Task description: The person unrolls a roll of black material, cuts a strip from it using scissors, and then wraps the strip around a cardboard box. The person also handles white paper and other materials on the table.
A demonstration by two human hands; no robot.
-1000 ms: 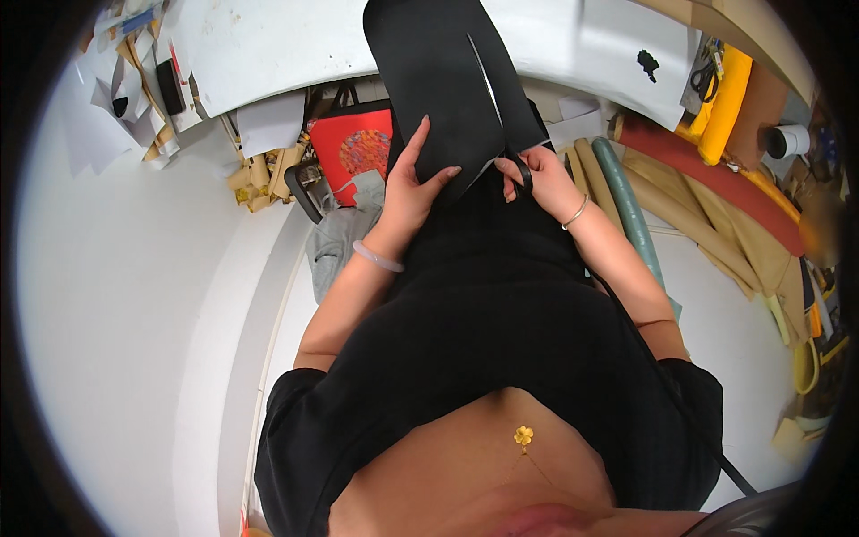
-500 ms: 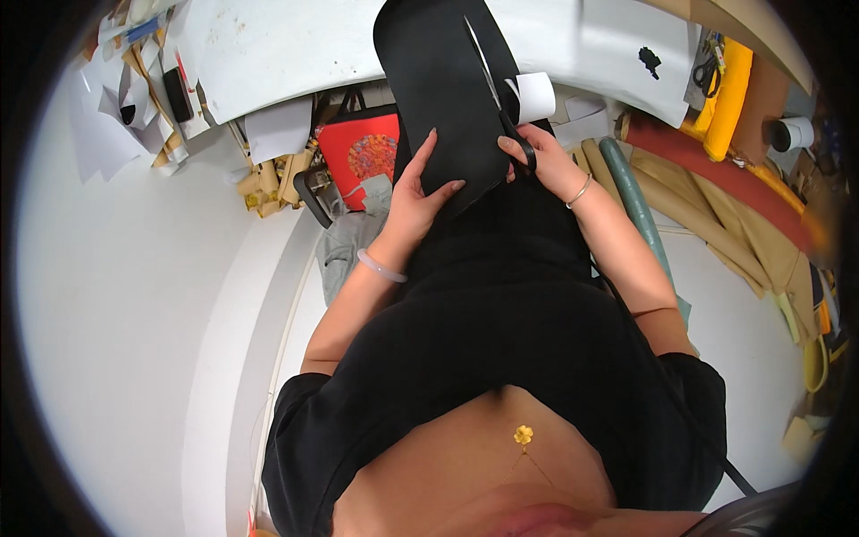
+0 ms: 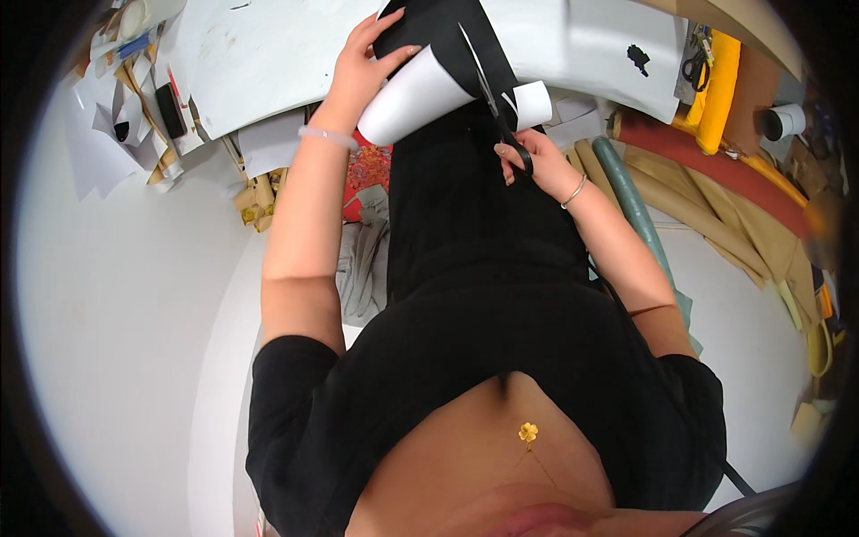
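Observation:
A sheet, black on one face and white on the other (image 3: 434,36), reaches from the white table toward my lap. Its near end has curled over into a white roll. My left hand (image 3: 358,76) grips the sheet's left edge beside that roll, thumb and forefinger spread apart on it. In my right hand (image 3: 541,161) are scissors (image 3: 508,134) with black handles, held at the sheet's right side. One long silver blade lies over the black face, pointing away from me; the other is hidden. A narrower white curl (image 3: 533,103) hangs just right of the blades.
The white table (image 3: 259,63) spans the far side, with a small black scrap (image 3: 638,60) on it. Fabric rolls, including a green one (image 3: 626,192) and a brown one (image 3: 707,215), lie at right. Papers and a dark phone-like object (image 3: 168,109) are at left.
My left hand has moved forward and left along the sheet, from its near end. That near end has curled over, showing its white face. My right hand still holds the scissors in nearly the same place.

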